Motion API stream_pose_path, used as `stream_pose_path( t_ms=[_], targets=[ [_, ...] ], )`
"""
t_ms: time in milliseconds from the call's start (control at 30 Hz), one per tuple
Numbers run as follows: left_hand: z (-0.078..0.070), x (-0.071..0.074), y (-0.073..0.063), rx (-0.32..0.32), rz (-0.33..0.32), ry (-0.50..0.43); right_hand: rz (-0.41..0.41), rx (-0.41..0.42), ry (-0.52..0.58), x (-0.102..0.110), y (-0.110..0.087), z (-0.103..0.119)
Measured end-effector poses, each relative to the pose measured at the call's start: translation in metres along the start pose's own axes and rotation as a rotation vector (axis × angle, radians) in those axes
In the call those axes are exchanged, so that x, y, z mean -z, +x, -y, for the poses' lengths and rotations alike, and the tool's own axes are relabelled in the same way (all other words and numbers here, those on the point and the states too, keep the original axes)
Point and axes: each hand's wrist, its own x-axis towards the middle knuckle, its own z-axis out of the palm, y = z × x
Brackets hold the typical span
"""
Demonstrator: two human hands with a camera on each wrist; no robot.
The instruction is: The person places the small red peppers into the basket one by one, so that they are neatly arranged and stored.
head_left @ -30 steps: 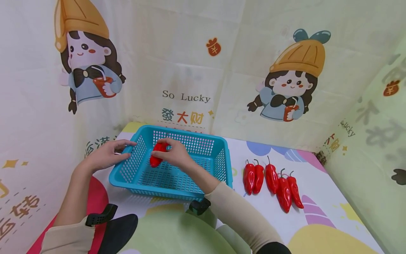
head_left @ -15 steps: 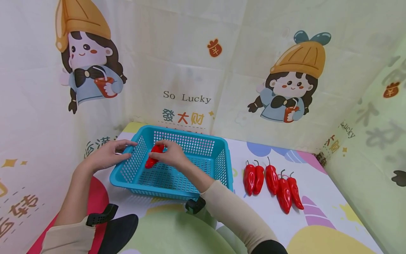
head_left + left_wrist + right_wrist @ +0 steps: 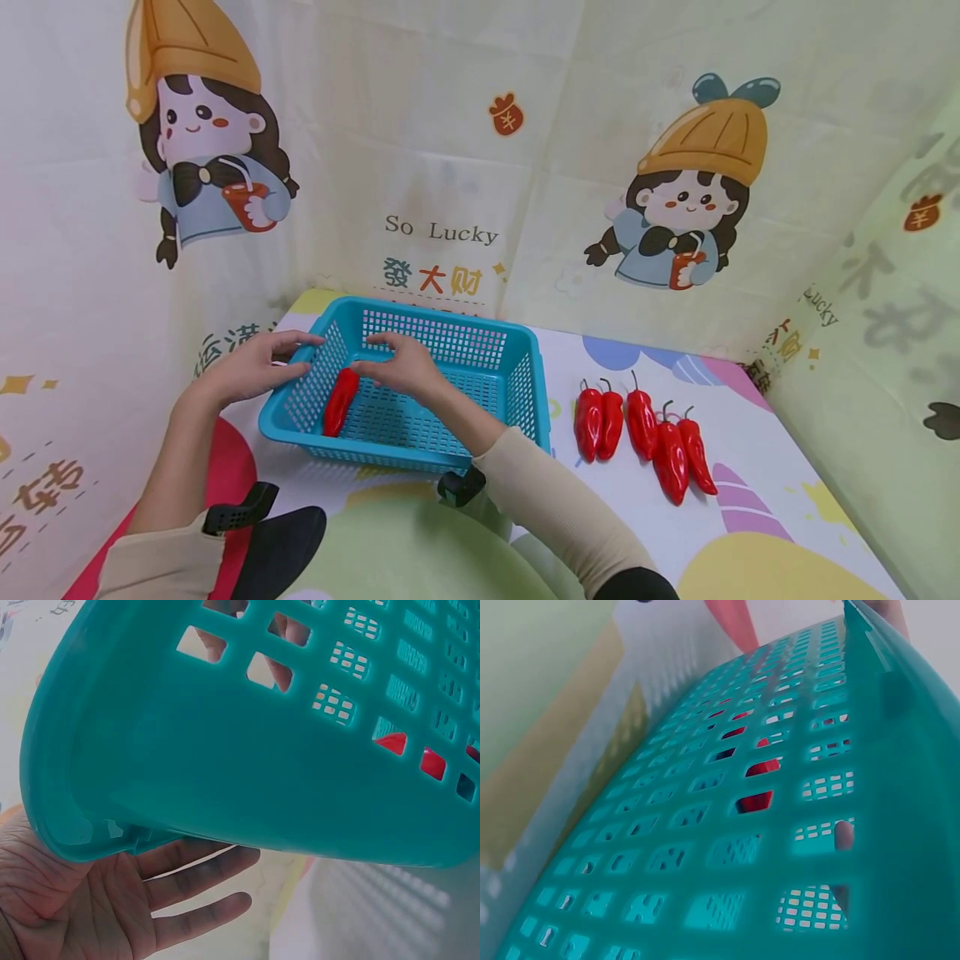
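Note:
In the head view, a red chili pepper [image 3: 341, 402] lies along the left side inside a blue plastic basket [image 3: 405, 460]. My right hand [image 3: 405, 367] is above the basket floor, thumb and forefinger spread with nothing between them. Its thumb tip is at the pepper's upper end; whether they touch I cannot tell. My left hand [image 3: 262, 362] holds the basket's left rim, the thumb over the edge. The left wrist view shows several straight fingers [image 3: 202, 881] outside the basket wall. Through the holes in the right wrist view, bits of red pepper [image 3: 756, 801] show.
Several red chili peppers [image 3: 643, 425] lie in a row on the patterned tablecloth [image 3: 757, 450], right of the basket. A printed cloth [image 3: 442, 167] hangs close behind the basket and along both sides.
My right hand has let go of the pepper and its fingers have spread. The pepper moved left and toward me, down onto the basket floor. My left hand stays at the rim.

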Motion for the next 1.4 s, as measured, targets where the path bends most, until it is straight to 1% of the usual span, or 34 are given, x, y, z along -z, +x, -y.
stream_pose_path(
  t_ms=[100, 233, 467, 600, 700, 800, 1000, 1133, 1233, 1400],
  targets=[
    [0.001, 0.000, 0.000, 0.001, 0.001, 0.004, -0.005, 0.002, 0.000, 0.000, -0.001, 0.000],
    [0.000, 0.000, 0.000, -0.002, 0.000, 0.004, -0.012, -0.001, 0.029, 0.002, -0.002, 0.001],
    [-0.002, 0.000, 0.000, -0.001, 0.001, -0.001, -0.034, 0.013, 0.066, 0.013, -0.014, 0.007],
    [-0.002, 0.000, 0.001, 0.001, 0.001, -0.005, -0.035, 0.051, 0.094, 0.023, -0.024, 0.008],
    [-0.001, 0.001, 0.001, 0.006, 0.003, -0.006, -0.049, 0.092, 0.093, 0.030, -0.033, 0.009],
    [-0.001, 0.001, 0.001, 0.008, 0.007, -0.006, -0.071, 0.131, 0.065, 0.037, -0.042, 0.008],
    [-0.001, 0.002, 0.002, 0.018, 0.017, 0.000, -0.129, 0.202, -0.057, 0.046, -0.057, 0.000],
    [0.000, 0.002, 0.001, 0.023, 0.018, -0.005, -0.161, 0.268, -0.128, 0.050, -0.066, -0.004],
    [0.001, 0.001, 0.001, 0.031, 0.015, -0.004, -0.176, 0.324, -0.156, 0.051, -0.071, -0.006],
    [0.000, 0.000, 0.002, 0.034, 0.013, 0.002, -0.210, 0.389, -0.174, 0.055, -0.077, -0.008]
  ],
)
